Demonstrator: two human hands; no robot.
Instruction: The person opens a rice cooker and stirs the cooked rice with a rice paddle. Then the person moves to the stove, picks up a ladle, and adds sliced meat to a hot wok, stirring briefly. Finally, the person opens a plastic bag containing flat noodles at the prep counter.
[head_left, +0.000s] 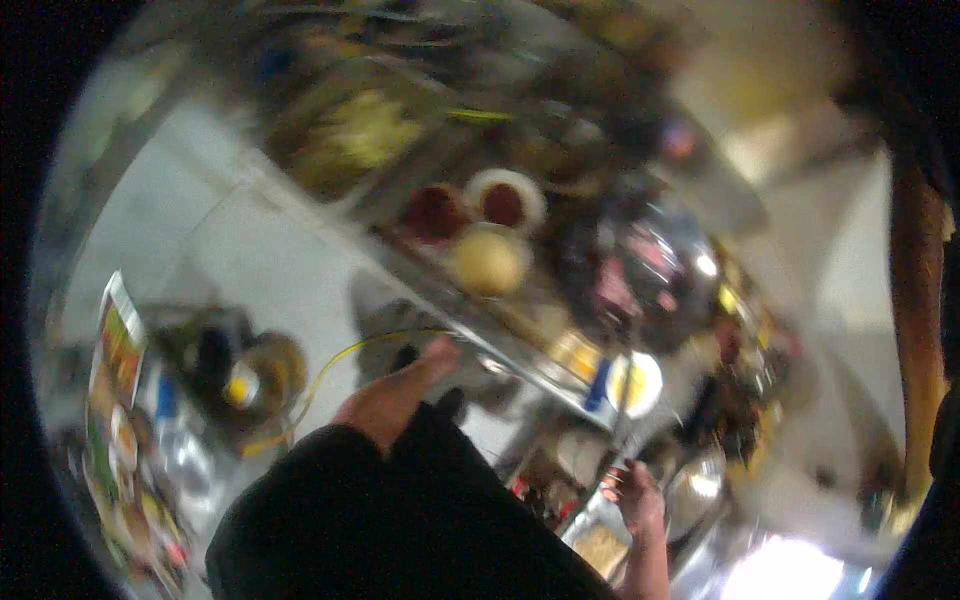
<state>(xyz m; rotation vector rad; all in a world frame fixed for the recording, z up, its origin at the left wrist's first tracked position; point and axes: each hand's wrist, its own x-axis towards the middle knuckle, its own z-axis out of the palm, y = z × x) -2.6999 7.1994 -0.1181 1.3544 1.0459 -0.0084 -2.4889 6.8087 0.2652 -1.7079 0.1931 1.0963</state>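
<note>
Motion blurs the whole view. My right hand (636, 495), at the lower right, is curled around what looks like a long metal handle (624, 412). That handle runs up toward a dark, shiny round pan (645, 270) with pink pieces (619, 285) in it. My left hand (435, 360) reaches to the front edge of the steel counter (360, 247); its fingers are too smeared to show whether they hold anything. Just beyond it sit a bowl of pale yellow stuff (491, 262), a white bowl (529, 191) with dark red contents and a second dark red container (435, 214).
A tray of yellow-green shreds (367, 131) lies at the upper left. Near the pan is a white round container (634, 384) with yellow inside. A yellow cord or hose (330, 367) curves over the pale floor (247, 262). Printed picture sheets (124, 345) stand at far left.
</note>
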